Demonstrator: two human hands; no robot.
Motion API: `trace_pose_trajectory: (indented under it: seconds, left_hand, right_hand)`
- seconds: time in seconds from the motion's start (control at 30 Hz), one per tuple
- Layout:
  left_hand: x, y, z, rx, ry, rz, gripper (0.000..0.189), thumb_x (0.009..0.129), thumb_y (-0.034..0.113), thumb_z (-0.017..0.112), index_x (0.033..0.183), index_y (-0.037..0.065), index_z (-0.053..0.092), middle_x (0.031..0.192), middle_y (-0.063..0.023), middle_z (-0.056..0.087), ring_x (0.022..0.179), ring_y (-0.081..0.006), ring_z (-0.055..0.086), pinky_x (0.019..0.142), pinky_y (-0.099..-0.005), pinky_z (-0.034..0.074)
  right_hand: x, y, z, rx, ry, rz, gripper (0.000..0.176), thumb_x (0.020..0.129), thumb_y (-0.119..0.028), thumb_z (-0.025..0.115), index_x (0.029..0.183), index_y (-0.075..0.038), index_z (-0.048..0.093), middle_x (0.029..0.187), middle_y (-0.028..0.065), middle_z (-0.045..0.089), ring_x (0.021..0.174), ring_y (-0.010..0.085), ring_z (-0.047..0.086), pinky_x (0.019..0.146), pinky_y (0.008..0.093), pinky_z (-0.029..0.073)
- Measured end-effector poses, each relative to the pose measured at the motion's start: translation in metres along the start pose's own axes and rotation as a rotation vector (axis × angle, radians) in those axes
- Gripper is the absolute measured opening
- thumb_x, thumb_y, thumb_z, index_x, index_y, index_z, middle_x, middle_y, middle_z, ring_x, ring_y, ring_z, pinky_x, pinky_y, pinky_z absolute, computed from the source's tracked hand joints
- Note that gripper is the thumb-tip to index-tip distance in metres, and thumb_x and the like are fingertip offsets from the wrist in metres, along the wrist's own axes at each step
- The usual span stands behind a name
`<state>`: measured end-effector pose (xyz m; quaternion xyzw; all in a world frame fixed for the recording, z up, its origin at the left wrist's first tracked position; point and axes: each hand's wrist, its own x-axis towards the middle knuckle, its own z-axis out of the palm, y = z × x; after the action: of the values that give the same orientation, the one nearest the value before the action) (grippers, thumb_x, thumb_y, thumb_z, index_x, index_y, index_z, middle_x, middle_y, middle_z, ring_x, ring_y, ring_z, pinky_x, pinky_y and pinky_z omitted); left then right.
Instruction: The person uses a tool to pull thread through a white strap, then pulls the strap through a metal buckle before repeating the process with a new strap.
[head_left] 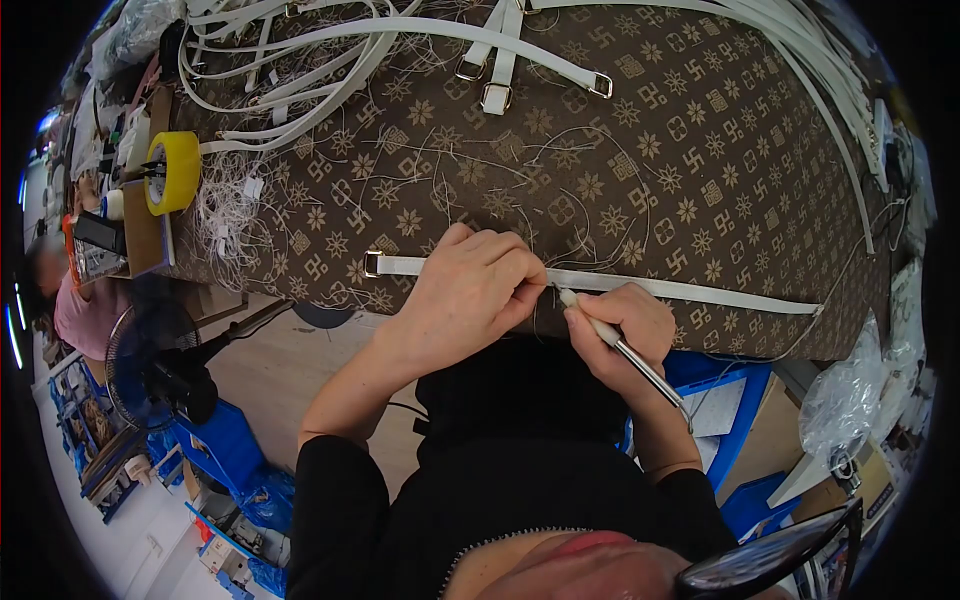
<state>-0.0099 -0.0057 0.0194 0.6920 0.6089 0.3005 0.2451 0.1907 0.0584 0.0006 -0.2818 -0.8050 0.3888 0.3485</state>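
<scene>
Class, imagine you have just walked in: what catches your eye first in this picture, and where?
At the centre, the left hand pins a white strap to the brown patterned cloth, while the right hand holds a pen-like tool with its tip on it. A heap of white straps lies along the far edge, a yellow tape roll at the left.

A desk [700, 180] is covered with brown patterned cloth. White straps [300, 50] are heaped along its far edge, and loose threads [225, 215] are strewn beside a yellow tape roll [172, 172]. A fan [150, 365] is stood on the floor below, near blue crates [225, 440]. A plastic bag [845, 400] is seen opposite.
</scene>
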Motion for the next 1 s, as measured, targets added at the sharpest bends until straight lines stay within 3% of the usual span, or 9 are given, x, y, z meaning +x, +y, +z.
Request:
trace_pose_trajectory:
  seconds: [1.0]
  left_hand:
    - [0.0007,-0.0012,-0.0011,-0.012,-0.025,-0.006,0.018,0.077,0.004,0.072,0.087,0.010,0.058,0.085,-0.0020,0.062,0.077,-0.0219,0.060,0.072,-0.0343,0.041]
  right_hand:
    - [-0.0003,0.0029,-0.0013,0.021,-0.006,-0.052,0.021,0.068,0.000,0.080,0.086,-0.004,0.070,0.071,0.0075,0.066,0.058,0.0223,0.063,0.053,0.0300,0.048]
